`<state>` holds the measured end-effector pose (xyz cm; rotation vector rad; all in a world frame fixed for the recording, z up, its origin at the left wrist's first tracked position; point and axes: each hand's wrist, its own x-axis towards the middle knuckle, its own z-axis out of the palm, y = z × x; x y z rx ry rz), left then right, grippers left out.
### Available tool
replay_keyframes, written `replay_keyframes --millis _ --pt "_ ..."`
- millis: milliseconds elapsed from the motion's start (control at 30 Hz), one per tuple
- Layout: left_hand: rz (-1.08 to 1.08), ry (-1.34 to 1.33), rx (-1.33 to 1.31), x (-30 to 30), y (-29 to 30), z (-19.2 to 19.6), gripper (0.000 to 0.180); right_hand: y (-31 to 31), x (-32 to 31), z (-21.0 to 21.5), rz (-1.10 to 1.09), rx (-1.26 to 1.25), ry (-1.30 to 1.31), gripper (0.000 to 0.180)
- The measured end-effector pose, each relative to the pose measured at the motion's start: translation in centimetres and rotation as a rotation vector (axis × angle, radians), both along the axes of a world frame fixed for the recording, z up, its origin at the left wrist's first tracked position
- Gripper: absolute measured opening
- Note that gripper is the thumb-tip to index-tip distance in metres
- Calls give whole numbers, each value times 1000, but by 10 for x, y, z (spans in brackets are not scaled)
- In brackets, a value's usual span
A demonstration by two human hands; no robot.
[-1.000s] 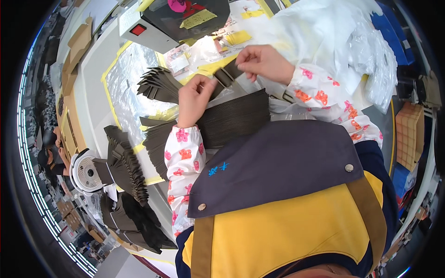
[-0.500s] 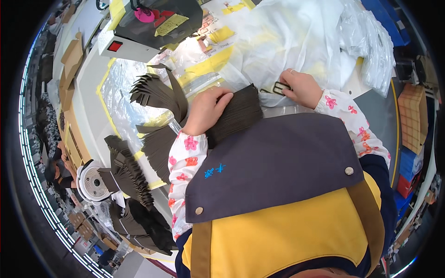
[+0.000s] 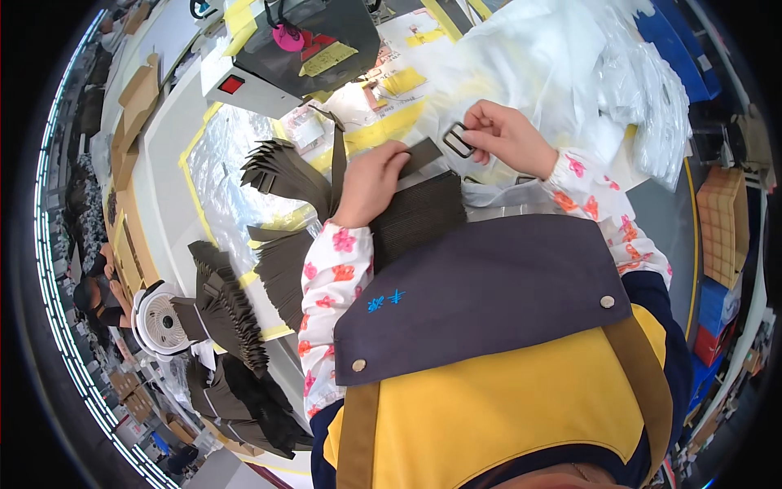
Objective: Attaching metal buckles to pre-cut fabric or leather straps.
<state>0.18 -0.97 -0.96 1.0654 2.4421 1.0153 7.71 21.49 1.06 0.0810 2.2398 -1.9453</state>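
Between the fingers of my left hand (image 3: 369, 182) is a dark olive webbing strap (image 3: 423, 157), its free end pointing up and to the right. My right hand (image 3: 509, 137) pinches a black slide buckle (image 3: 459, 140) just beyond that end; strap and buckle look apart. Under my left wrist lies a thick stack of similar straps (image 3: 417, 213), partly covered by the wrist and the apron. More buckles (image 3: 525, 179) rest on clear plastic below my right hand. To the left, a fanned bundle of straps (image 3: 287, 173) has one strap looping toward my left hand.
A dark machine with a white side and red switch (image 3: 231, 85) stands at the back left. White translucent plastic bags (image 3: 554, 65) pile up at the back right. Further strap bundles (image 3: 224, 301) and a white fan (image 3: 163, 320) sit at the left edge.
My right hand has lifted a buckle and moved up and left. My left hand has raised a single strap off the stack toward it.
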Motion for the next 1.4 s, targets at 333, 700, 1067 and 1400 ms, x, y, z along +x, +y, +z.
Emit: replay_keyframes --millis 333,700,1067,1400 --pt "248 -251 350 12 -21 15 12 -72 -34 -21 57 -455 -221 12" --pt "140 332 307 18 -34 33 13 -86 -44 -15 197 -136 -29 9" --pt "457 -108 188 21 -68 10 10 -113 -55 -36 291 -195 -205 14" --pt "360 -330 414 20 -53 12 21 -85 -37 -22 139 -320 -189 7"
